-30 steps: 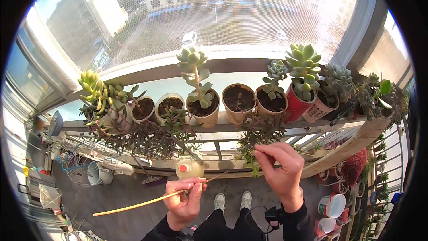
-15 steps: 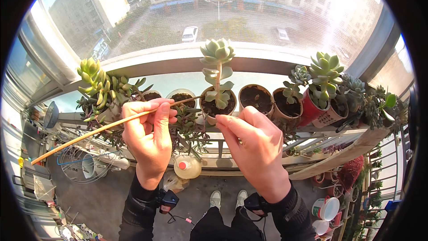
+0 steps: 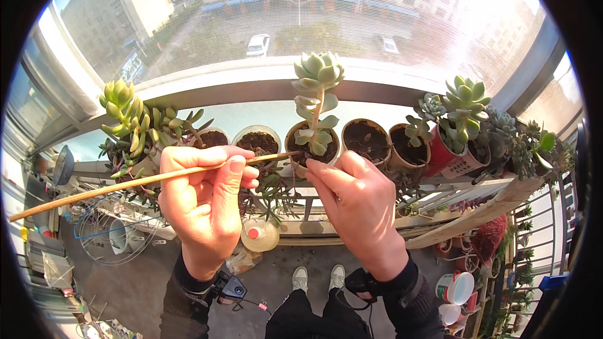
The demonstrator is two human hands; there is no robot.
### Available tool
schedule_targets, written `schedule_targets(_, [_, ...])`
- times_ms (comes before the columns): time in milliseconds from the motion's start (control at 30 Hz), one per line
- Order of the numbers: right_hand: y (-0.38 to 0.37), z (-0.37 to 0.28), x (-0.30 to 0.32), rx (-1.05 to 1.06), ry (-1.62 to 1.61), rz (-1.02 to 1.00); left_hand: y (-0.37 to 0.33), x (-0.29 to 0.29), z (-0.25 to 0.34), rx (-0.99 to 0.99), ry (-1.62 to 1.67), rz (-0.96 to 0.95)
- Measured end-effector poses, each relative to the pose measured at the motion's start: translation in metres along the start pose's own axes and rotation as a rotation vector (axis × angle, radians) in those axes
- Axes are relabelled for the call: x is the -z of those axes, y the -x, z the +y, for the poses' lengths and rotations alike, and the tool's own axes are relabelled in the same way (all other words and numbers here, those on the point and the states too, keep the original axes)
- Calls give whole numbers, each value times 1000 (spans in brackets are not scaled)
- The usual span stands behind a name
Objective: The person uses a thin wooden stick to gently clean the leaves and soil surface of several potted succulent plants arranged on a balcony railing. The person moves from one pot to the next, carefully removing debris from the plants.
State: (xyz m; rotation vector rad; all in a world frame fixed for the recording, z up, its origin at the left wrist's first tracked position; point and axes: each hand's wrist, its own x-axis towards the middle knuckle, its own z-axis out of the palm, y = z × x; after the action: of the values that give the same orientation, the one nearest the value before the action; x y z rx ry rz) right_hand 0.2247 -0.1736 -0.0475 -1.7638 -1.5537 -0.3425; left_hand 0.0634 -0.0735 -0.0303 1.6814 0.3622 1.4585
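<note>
A thin wooden stick is pinched between the thumb and fingers of my left hand. Its tip reaches the left side of the middle flowerpot, by the soil. From that pot rises a tall pale-green succulent, leaning slightly right, with a bare stretch of stem. My right hand is closed in a pinch at the pot's front rim; what its fingertips hold, if anything, is hidden. To the pot's left stands a soil-filled pot, and to its right another soil-filled pot.
Bushy succulents fill the left of the sill, and more succulents stand at the right, one in a red pot. A window screen lies behind the row. Below are a capped jug and a white bucket.
My left hand has shifted a little left and lower, and the stick now lies flatter, its tip lower at the middle pot. The right hand stays at the rim. The succulent leans more to the right.
</note>
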Motion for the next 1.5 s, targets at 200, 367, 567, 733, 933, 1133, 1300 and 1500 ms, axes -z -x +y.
schedule_targets(200, [4,1,0,-34,-24,33,-6,0,1,-16,-236,-69])
schedule_targets(367, [5,4,1,-46,-64,75,-2,-3,0,25,-76,-64])
schedule_targets(567, [2,6,-4,-28,-11,30,2,-7,-2,68,-15,-42])
schedule_targets(733, [4,5,-7,-41,-11,29,8,-6,0,80,-33,-22])
schedule_targets(933, [5,7,-12,-66,-59,74,10,-6,2,88,5,18])
schedule_targets(1133, [5,11,-17,-103,-129,115,12,-5,4,91,-25,28])
schedule_targets(1300, [6,10,-18,-144,-199,148,14,-4,4,140,36,62])
schedule_targets(1500, [8,8,-21,-178,-297,193,21,-3,0,88,16,79])
